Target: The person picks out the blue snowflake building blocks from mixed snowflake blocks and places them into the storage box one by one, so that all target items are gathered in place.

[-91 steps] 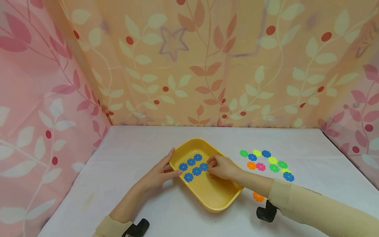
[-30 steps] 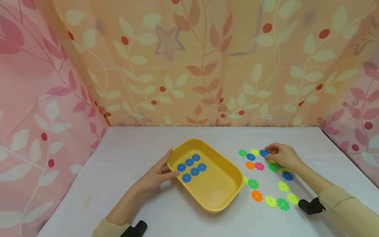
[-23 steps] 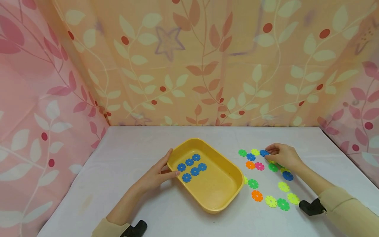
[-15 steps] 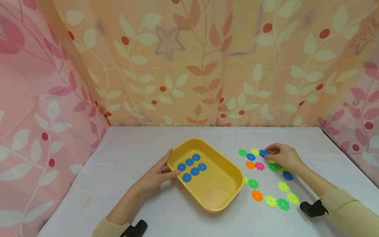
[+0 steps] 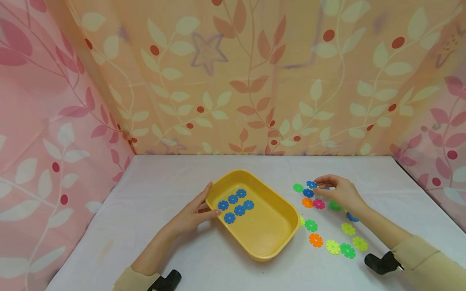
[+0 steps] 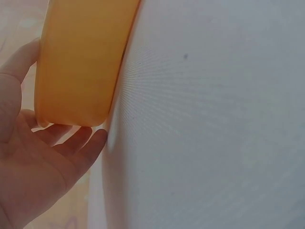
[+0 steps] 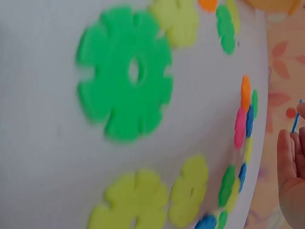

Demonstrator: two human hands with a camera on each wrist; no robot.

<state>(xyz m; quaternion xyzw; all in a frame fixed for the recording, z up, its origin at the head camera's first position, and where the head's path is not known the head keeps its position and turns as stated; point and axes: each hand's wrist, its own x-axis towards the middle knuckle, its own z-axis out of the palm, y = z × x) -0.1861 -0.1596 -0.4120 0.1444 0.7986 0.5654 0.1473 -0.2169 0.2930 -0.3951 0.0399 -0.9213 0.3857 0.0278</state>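
Note:
My left hand [image 5: 196,212] grips the left end of a yellow plastic tray [image 5: 271,238]. Its thumb is over the rim and its fingers lie against the outside, as the left wrist view shows on the tray wall [image 6: 81,67]. Several blue snowflake discs [image 5: 239,210] lie inside at the left end. To the right of the tray, my right hand [image 5: 340,194] pinches a blue snowflake disc [image 5: 311,184] just above the loose ones. In the right wrist view this disc [image 7: 296,119] appears edge-on between the fingertips, off the cloth.
Loose snowflake discs lie right of the tray: green [image 5: 298,188], orange [image 5: 316,240], pink [image 5: 318,204], yellow [image 5: 333,247] and blue [image 5: 308,193]. A white cloth [image 5: 174,258] covers the table. Patterned curtains [image 5: 251,81] stand behind and at both sides.
My right hand came from inside the tray to the loose discs, stayed at a blue one, and has now lifted it and moved left. The left hand keeps its grip.

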